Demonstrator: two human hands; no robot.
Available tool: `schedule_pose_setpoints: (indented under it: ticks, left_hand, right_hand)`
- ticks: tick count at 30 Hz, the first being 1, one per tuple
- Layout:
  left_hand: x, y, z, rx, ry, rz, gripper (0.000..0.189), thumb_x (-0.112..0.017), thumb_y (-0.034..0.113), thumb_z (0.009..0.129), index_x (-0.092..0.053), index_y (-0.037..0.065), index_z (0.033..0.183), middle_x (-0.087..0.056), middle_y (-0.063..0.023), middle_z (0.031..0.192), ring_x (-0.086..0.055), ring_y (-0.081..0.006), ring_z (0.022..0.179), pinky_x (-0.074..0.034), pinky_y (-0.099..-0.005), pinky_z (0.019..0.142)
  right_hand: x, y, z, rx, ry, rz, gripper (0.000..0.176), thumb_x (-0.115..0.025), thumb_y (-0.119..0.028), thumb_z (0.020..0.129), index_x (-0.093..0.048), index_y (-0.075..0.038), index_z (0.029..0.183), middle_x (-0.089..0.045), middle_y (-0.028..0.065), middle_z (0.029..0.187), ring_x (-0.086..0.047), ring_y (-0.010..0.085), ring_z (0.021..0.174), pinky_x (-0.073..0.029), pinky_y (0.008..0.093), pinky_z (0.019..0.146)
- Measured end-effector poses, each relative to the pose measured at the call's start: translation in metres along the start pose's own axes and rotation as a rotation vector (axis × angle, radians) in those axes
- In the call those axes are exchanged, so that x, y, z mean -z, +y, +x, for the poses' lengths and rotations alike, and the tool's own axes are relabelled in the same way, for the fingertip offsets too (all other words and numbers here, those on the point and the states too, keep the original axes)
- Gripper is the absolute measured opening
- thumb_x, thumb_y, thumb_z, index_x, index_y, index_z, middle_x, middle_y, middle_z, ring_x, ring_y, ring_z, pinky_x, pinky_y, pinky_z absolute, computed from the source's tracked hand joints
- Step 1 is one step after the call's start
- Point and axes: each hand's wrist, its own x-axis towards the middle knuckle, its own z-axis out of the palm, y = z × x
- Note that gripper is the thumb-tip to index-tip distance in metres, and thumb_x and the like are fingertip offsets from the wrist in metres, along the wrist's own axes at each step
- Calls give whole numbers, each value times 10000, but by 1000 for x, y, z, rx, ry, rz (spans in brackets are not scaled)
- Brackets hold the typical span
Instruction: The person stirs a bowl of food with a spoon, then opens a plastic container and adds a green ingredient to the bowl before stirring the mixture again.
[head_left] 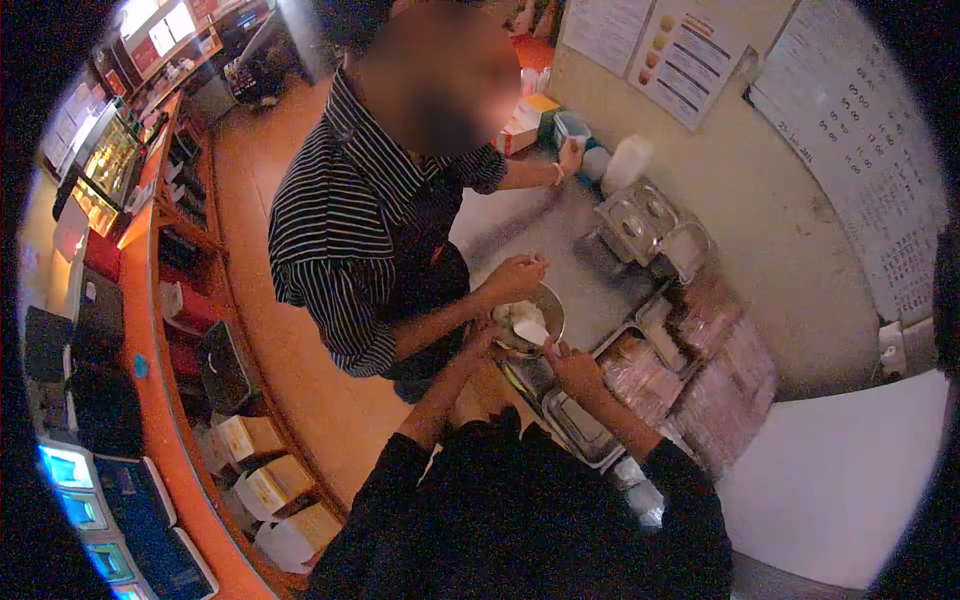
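Note:
A round metal bowl [556, 308] with a pale, lumpy mixture [512, 313] in it stands at the counter's near edge. My left hand [484, 342] is closed at the bowl's near left side, gripping its rim; its fingertips are partly hidden. In my right hand [572, 366] is a white spoon [531, 332], its broad end down in the bowl over the mixture. A co-worker's hand [516, 277], fingers bunched, hangs just above the bowl's far left rim. The co-worker's other hand [571, 157] reaches to a tub [572, 128] at the back.
Metal food trays [585, 428] lie to the right of the bowl, with plastic-wrapped food packs [725, 385] beyond them. Lidded metal containers [640, 222] stand by the wall. The co-worker in a striped shirt [335, 225] stands close on the left. A white surface [840, 475] is at right.

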Motion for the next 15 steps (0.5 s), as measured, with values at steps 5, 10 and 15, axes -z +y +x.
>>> schedule_pose_setpoints:
  ticks: [5, 10, 15]
  left_hand:
    - [-17, 18, -14, 112, 325, 174, 743, -560, 114, 800, -80, 207, 1360, -323, -130, 1284, -520, -333, 988, -566, -412, 602]
    - [-37, 31, -29, 18, 286, 330, 545, -534, 94, 782, -244, 144, 1241, -458, -105, 1060, -507, -246, 889, -517, -372, 642]
    - [5, -15, -10, -480, 294, 751, 857, -523, -1, 711, -29, 225, 1374, -357, -147, 1239, -523, -304, 934, -553, -421, 567]
  right_hand:
    - [29, 45, 18, -93, 124, 92, 428, -556, -145, 731, -449, -95, 1142, -593, 170, 889, -602, 308, 723, -475, 424, 598]
    - [29, 42, 49, -254, -87, 267, 247, -599, -268, 685, -618, -64, 824, -616, 140, 747, -610, 283, 701, -469, 433, 593]
    - [-11, 2, 89, -177, 26, 88, 218, -611, -258, 645, -646, -92, 782, -623, 133, 760, -611, 301, 675, -476, 426, 583]
